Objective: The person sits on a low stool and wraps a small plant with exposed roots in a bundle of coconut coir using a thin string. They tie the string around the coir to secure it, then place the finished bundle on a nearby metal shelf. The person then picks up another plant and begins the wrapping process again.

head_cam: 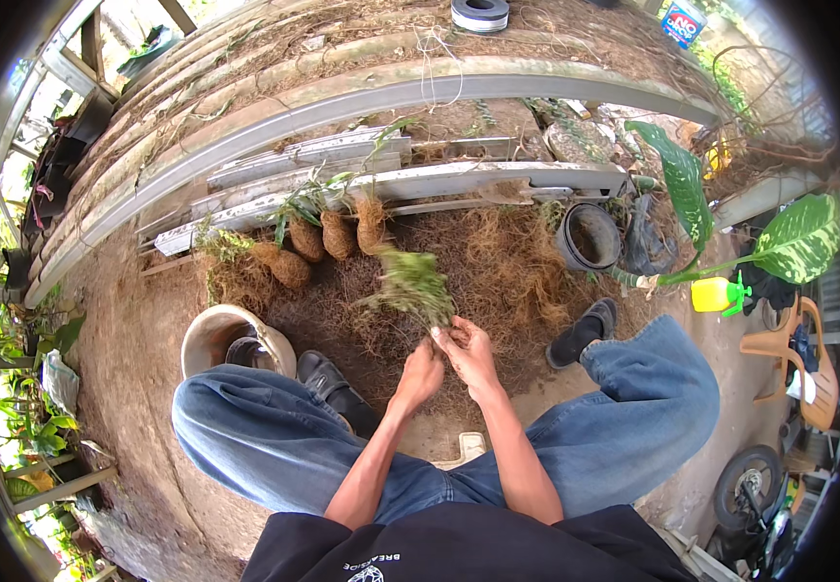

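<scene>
Between my knees, a leafy green plant cutting (414, 284), blurred, points away from me with its stem end at my fingers. My right hand (469, 356) pinches that stem end between thumb and fingers. Close beside it, my left hand (421, 371) has its fingers curled at the lower end of the bunch; what lies inside them is hidden. Beyond the cutting, several brown fibre-wrapped root balls (338, 234) with green shoots stand against a whitish metal beam. Loose brown fibre (514, 269) covers the ground around and under the cutting.
A pale bucket (194, 342) with a dark pot inside stands by my left knee. Black pots (569, 244) are beyond my right foot. A yellow spray bottle (711, 295) and a large-leaved plant (802, 236) are at right. A roll of tape or strapping (480, 22) lies on the ribbed surface.
</scene>
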The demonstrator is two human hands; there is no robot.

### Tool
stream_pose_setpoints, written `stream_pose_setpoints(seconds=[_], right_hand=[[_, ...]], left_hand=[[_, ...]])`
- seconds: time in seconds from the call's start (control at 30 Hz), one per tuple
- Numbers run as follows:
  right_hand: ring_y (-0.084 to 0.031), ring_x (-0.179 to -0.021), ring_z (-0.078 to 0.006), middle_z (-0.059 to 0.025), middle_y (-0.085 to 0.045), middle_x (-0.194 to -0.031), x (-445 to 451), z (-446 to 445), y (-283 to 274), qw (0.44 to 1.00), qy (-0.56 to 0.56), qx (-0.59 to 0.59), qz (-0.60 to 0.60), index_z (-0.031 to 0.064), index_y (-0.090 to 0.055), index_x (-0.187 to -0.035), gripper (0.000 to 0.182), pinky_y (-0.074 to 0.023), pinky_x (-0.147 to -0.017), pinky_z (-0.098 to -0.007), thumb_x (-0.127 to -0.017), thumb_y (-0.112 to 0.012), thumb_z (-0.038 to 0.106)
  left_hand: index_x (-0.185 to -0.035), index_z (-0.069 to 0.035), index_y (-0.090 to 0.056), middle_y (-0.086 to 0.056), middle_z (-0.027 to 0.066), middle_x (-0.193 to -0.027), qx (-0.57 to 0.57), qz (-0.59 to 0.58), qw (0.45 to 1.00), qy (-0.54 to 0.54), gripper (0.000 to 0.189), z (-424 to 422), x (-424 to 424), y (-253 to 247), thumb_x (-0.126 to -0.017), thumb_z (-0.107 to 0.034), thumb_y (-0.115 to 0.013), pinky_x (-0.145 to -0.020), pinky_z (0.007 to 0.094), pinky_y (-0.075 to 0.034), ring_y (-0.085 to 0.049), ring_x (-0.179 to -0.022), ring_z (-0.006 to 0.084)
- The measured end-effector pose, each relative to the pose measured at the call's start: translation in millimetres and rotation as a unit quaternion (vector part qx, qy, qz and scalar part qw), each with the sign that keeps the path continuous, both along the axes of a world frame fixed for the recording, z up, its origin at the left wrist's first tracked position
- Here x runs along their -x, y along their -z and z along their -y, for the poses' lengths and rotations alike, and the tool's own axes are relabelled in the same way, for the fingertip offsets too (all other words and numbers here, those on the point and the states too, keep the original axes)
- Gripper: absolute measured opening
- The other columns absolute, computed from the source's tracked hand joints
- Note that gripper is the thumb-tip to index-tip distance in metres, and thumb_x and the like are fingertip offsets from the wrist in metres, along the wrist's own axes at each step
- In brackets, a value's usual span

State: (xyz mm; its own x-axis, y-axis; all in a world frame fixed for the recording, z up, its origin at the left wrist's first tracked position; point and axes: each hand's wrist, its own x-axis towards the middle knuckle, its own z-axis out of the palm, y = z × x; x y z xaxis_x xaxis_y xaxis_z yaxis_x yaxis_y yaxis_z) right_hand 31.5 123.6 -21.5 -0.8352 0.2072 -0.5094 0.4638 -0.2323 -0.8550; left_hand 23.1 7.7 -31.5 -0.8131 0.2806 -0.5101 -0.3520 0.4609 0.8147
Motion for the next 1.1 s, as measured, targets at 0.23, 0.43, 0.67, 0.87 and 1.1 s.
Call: stream_pose_setpoints(seconds=[0.23,0.43,0.67,0.87,1.1], right_hand=[[-0.061,-0.071,-0.0122,-0.0043,-0.066,-0.086,3.1,0.4,17.4,0.999,0.008,-0.033,-0.01,-0.0034,-0.062,-0.102,0.038,-0.0512,-0.061,-0.0292,-0.083,-0.08,0.024],[-0.066,-0.072,-0.0169,-0.0065,-0.067,-0.085,10.4,-10.6,22.5,0.987,0.095,0.126,-0.004,0.0009,-0.061,-0.099,0.027,-0.055,-0.058,-0.0309,-0.085,-0.076,0.018],[-0.068,-0.079,-0.0197,-0.0095,-0.071,-0.096,13.2,-17.4,20.8,0.978,0.133,0.158,0.019,0.0005,-0.064,-0.102,0.029,-0.0553,-0.069,-0.0359,-0.079,-0.079,0.01],[-0.067,-0.083,-0.0217,-0.0104,-0.068,-0.093,23.1,-55.6,27.2,0.946,0.302,0.118,-0.013,0.0013,-0.058,-0.114,0.05,-0.0505,-0.087,-0.037,-0.069,-0.081,-0.004],[-0.068,-0.083,-0.0212,-0.0135,-0.068,-0.092,21.9,-85.2,18.6,0.922,0.357,0.109,-0.107,-0.0024,-0.055,-0.118,0.05,-0.0551,-0.076,-0.0307,-0.073,-0.074,-0.011]], left_hand=[[-0.118,0.004,-0.058,-0.06,0.0341,-0.116,0.101,0.066,0.992,0.041,0.049,-8.1,-9.0,-13.4,-0.102,-0.033,-0.03,-0.096,0.0508,-0.043,-0.054,-0.113,0.0489],[-0.087,0.002,-0.062,-0.058,0.0103,-0.074,-0.104,0.15,0.98,-0.084,0.05,-0.4,-9.8,13.9,-0.105,-0.034,-0.033,-0.069,0.0376,-0.043,-0.053,-0.07,0.0219],[-0.092,-0.002,-0.062,-0.06,0.0115,-0.075,-0.032,0.088,0.994,-0.054,0.035,3.5,-18.3,31.4,-0.103,-0.027,-0.041,-0.072,0.0394,-0.046,-0.058,-0.073,0.025],[-0.096,-0.003,-0.061,-0.063,0.0171,-0.083,0.091,0.014,0.994,0.051,0.031,13.4,-7.0,-3.3,-0.101,-0.028,-0.044,-0.074,0.0406,-0.047,-0.064,-0.082,0.0298],[-0.096,-0.003,-0.063,-0.065,0.0194,-0.088,0.15,0.056,0.981,0.106,0.032,28.2,6.6,-13.5,-0.101,-0.028,-0.043,-0.077,0.0425,-0.047,-0.065,-0.087,0.032]])
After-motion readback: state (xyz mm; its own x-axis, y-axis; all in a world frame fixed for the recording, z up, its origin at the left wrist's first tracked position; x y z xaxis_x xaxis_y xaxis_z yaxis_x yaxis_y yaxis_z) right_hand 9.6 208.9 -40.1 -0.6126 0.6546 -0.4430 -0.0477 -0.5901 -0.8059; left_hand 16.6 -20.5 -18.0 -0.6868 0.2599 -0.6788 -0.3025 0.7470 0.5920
